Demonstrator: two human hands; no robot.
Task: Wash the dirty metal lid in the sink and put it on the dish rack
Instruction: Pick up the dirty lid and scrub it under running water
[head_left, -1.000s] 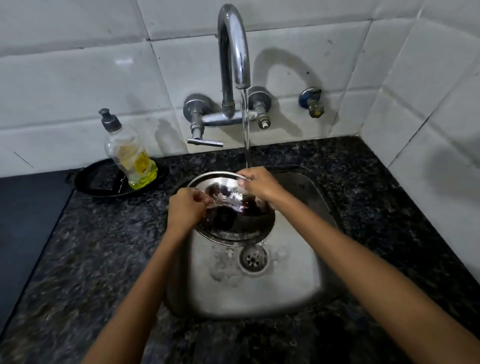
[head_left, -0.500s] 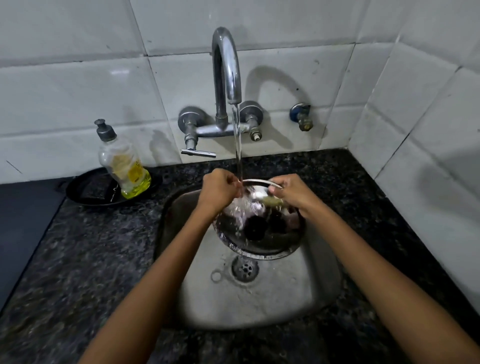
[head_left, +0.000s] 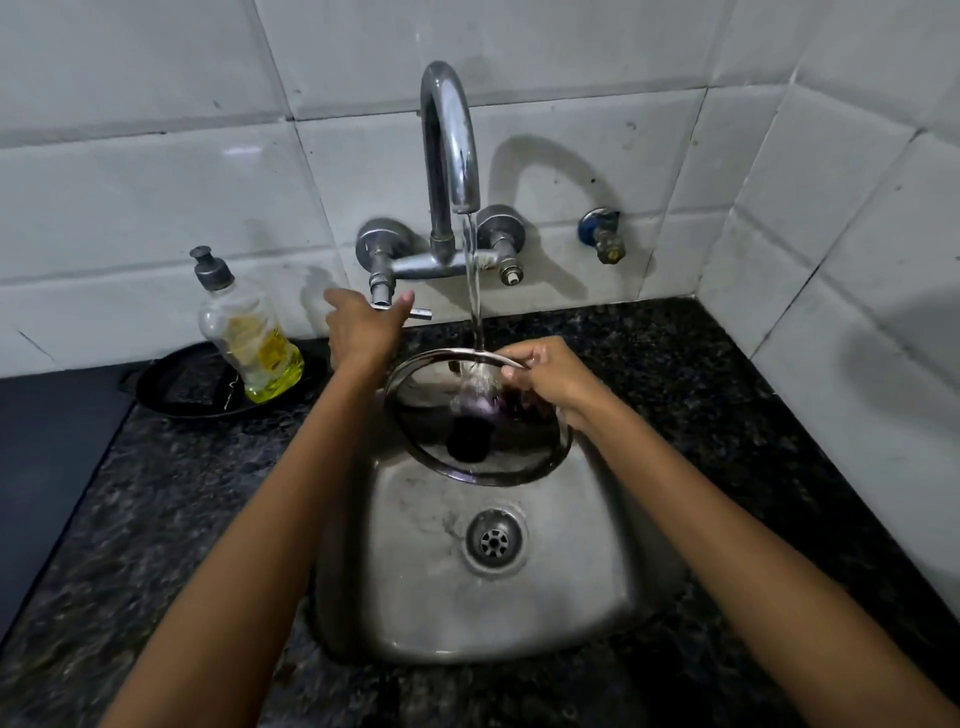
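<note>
A round metal lid (head_left: 470, 439) with a dark knob is tilted over the steel sink (head_left: 571, 597), under the water stream (head_left: 474, 291) from the curved tap (head_left: 449, 150). My right hand (head_left: 545, 371) grips the lid's far rim and holds it alone. My left hand (head_left: 363, 325) is up at the tap's lever handle (head_left: 415, 312), thumb and fingers spread around it. No dish rack is in view.
A soap bottle (head_left: 244, 332) with yellow liquid stands on a black tray (head_left: 192, 384) left of the sink. Dark granite counter (head_left: 171, 493) surrounds the sink. Tiled walls close in behind and at the right. A small valve (head_left: 602, 239) sits on the wall.
My left hand let go of the lid and rose to the tap lever. My right hand now holds the lid alone under the running water.
</note>
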